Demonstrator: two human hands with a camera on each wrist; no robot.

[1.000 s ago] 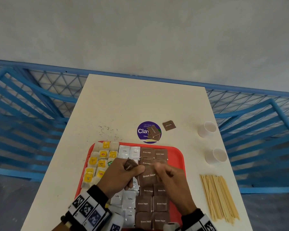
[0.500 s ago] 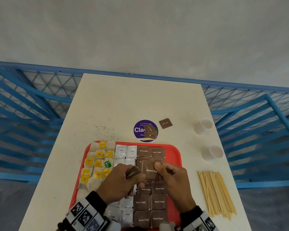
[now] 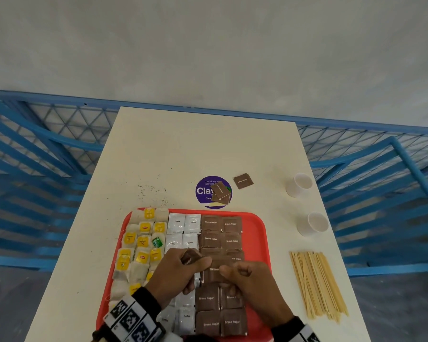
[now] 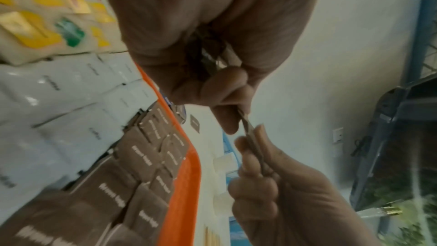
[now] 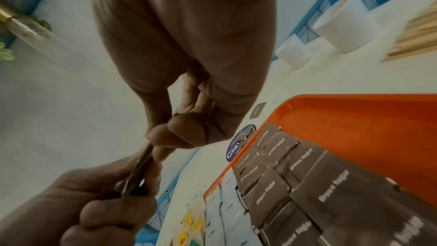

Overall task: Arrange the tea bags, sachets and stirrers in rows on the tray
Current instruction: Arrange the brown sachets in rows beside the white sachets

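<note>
On the red tray [image 3: 256, 233], tea bags [image 3: 143, 240] fill the left side, white coffee sachets [image 3: 183, 224] the middle, and brown sugar sachets [image 3: 220, 309] two columns on the right. Above those columns both hands pinch one brown sugar sachet [image 3: 214, 269] between them. My left hand [image 3: 203, 264] also grips a further brown sachet [image 3: 190, 259] in its curled fingers. My right hand [image 3: 226, 270] pinches the shared sachet from the right. The wrist views show it edge-on [image 4: 248, 128] [image 5: 141, 164] between the two hands. The wooden stirrers [image 3: 316, 285] lie bundled on the table right of the tray.
Loose brown sachets lie beyond the tray, one [image 3: 243, 180] on bare table, others [image 3: 221, 192] on a purple round sticker. Two white paper cups [image 3: 299, 185] [image 3: 313, 223] stand at the right. Dark crumbs [image 3: 151, 193] dot the table. Blue railings flank the table.
The two hands have drawn closer together over the brown columns. The shared sachet, face-up and readable a second ago, is now mostly covered by fingers.
</note>
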